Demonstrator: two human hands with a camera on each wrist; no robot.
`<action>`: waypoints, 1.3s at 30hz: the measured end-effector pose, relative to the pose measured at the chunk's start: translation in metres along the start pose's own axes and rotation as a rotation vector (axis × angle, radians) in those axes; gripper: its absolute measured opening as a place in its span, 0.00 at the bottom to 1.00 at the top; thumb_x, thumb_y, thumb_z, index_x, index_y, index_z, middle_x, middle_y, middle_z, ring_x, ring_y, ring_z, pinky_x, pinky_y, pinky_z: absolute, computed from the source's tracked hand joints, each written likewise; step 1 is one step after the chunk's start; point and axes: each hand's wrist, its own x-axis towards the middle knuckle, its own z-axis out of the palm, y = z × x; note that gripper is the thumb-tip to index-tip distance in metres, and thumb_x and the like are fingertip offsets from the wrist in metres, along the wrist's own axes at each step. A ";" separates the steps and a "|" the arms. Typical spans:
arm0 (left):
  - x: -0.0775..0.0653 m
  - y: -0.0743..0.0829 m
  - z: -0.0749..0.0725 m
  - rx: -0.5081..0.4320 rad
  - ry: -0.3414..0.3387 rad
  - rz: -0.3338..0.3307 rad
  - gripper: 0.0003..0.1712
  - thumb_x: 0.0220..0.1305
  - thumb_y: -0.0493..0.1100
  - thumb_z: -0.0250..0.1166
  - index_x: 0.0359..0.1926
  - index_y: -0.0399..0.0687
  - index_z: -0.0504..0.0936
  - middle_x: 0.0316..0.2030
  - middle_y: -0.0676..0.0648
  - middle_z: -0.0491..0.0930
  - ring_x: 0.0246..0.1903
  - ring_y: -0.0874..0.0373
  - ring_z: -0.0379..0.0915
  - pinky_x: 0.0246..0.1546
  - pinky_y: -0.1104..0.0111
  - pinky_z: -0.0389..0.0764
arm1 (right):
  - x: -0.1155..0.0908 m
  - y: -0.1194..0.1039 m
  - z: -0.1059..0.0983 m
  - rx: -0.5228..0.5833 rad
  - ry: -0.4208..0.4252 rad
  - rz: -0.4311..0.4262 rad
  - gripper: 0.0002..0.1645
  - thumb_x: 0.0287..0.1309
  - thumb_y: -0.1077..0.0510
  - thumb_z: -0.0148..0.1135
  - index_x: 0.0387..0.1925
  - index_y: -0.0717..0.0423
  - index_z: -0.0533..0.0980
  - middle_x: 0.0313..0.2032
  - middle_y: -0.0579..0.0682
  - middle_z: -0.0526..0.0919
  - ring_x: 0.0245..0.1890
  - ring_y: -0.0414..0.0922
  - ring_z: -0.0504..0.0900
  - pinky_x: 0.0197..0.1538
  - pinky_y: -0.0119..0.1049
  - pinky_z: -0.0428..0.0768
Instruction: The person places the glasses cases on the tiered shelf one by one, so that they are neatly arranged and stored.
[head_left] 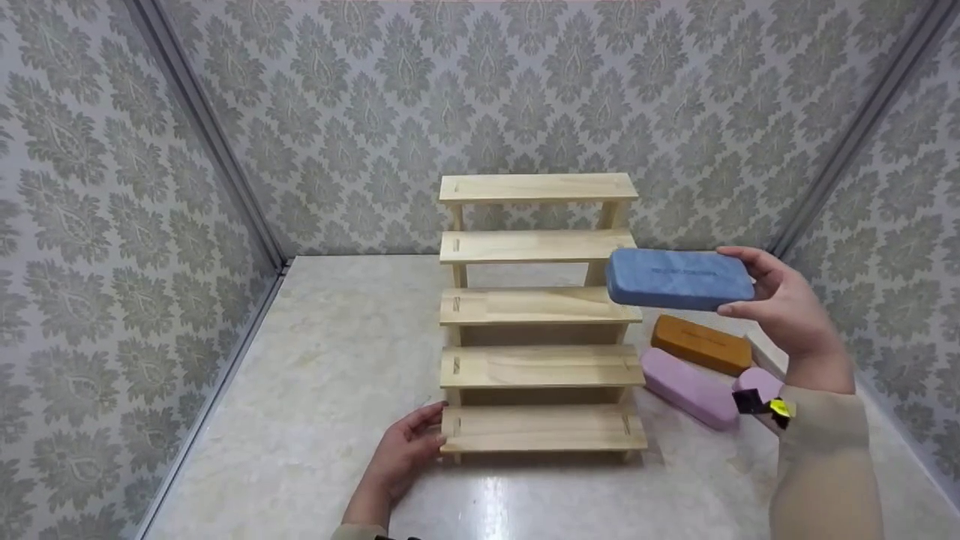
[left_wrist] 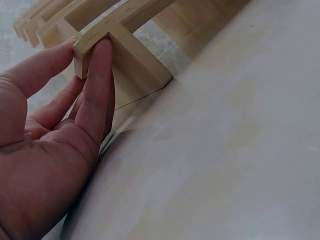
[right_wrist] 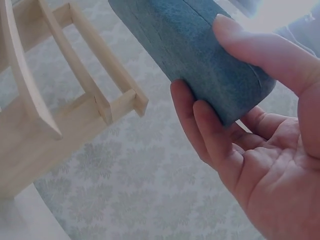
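A pale wooden stepped rack with several tiers stands in the middle of the table. My left hand pinches the left end of its lowest tier; in the left wrist view the thumb and fingers close on the board's corner. On the right, my right hand grips a blue glasses case by its right end. The case is held up level beside the rack, overlapping the right end of the third tier in the head view. In the right wrist view, thumb and fingers wrap the blue case.
Right of the rack lie an orange-brown case and a lilac case. A small pink object and a white case sit partly behind the right arm. Patterned walls enclose the marbled table.
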 end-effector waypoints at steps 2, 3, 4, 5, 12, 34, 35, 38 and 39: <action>0.000 -0.001 0.000 0.001 -0.005 0.005 0.41 0.64 0.34 0.69 0.75 0.32 0.63 0.63 0.38 0.75 0.54 0.57 0.80 0.50 0.67 0.86 | 0.007 -0.002 0.003 0.007 -0.008 0.003 0.42 0.50 0.87 0.59 0.68 0.67 0.68 0.53 0.50 0.78 0.41 0.39 0.83 0.42 0.27 0.85; 0.000 -0.001 -0.001 0.001 -0.005 0.006 0.41 0.64 0.33 0.69 0.75 0.32 0.63 0.63 0.38 0.75 0.54 0.57 0.80 0.50 0.67 0.86 | 0.011 -0.003 0.005 0.007 -0.016 0.004 0.42 0.50 0.87 0.59 0.68 0.68 0.68 0.53 0.49 0.78 0.41 0.38 0.83 0.43 0.27 0.85; 0.000 -0.001 -0.001 0.002 -0.009 0.010 0.41 0.64 0.33 0.69 0.75 0.32 0.63 0.62 0.39 0.75 0.54 0.57 0.80 0.50 0.67 0.86 | 0.015 -0.004 0.006 0.004 -0.024 0.007 0.42 0.51 0.86 0.59 0.68 0.66 0.69 0.53 0.49 0.78 0.42 0.38 0.83 0.43 0.27 0.85; 0.000 -0.001 -0.001 0.001 -0.011 0.013 0.41 0.64 0.33 0.68 0.75 0.32 0.63 0.62 0.39 0.75 0.54 0.57 0.80 0.50 0.67 0.86 | 0.020 -0.004 0.007 -0.001 -0.030 0.012 0.41 0.51 0.86 0.60 0.68 0.65 0.69 0.54 0.49 0.77 0.43 0.38 0.83 0.44 0.27 0.85; 0.001 -0.001 -0.001 -0.010 -0.017 0.018 0.40 0.64 0.32 0.67 0.75 0.31 0.63 0.61 0.40 0.76 0.53 0.58 0.81 0.49 0.67 0.86 | 0.051 -0.012 0.016 -0.014 -0.056 0.034 0.39 0.54 0.82 0.62 0.67 0.61 0.70 0.55 0.50 0.77 0.44 0.39 0.82 0.45 0.27 0.85; 0.001 -0.002 -0.001 -0.006 0.007 -0.008 0.41 0.63 0.35 0.69 0.75 0.34 0.64 0.59 0.42 0.77 0.50 0.57 0.81 0.45 0.67 0.87 | 0.141 -0.028 0.056 -0.013 0.016 0.174 0.42 0.57 0.72 0.70 0.71 0.56 0.68 0.62 0.52 0.72 0.53 0.41 0.80 0.50 0.26 0.84; 0.000 -0.001 -0.001 -0.003 0.006 -0.007 0.41 0.63 0.35 0.70 0.75 0.34 0.64 0.59 0.42 0.77 0.50 0.57 0.82 0.45 0.67 0.87 | 0.144 -0.028 0.058 -0.021 0.021 0.181 0.42 0.57 0.72 0.71 0.71 0.56 0.67 0.62 0.52 0.72 0.54 0.42 0.79 0.50 0.25 0.84; 0.000 -0.001 -0.001 0.007 0.004 -0.005 0.41 0.64 0.35 0.70 0.75 0.34 0.64 0.60 0.41 0.77 0.50 0.58 0.82 0.46 0.67 0.86 | 0.155 -0.028 0.064 -0.046 0.034 0.202 0.44 0.56 0.69 0.73 0.73 0.56 0.66 0.62 0.52 0.72 0.55 0.42 0.79 0.51 0.24 0.83; 0.000 -0.001 -0.001 0.012 0.004 -0.002 0.41 0.64 0.35 0.70 0.75 0.34 0.64 0.60 0.41 0.77 0.50 0.58 0.82 0.46 0.67 0.86 | 0.158 -0.027 0.065 -0.058 0.036 0.209 0.45 0.57 0.68 0.73 0.73 0.56 0.65 0.62 0.52 0.73 0.55 0.42 0.78 0.51 0.24 0.83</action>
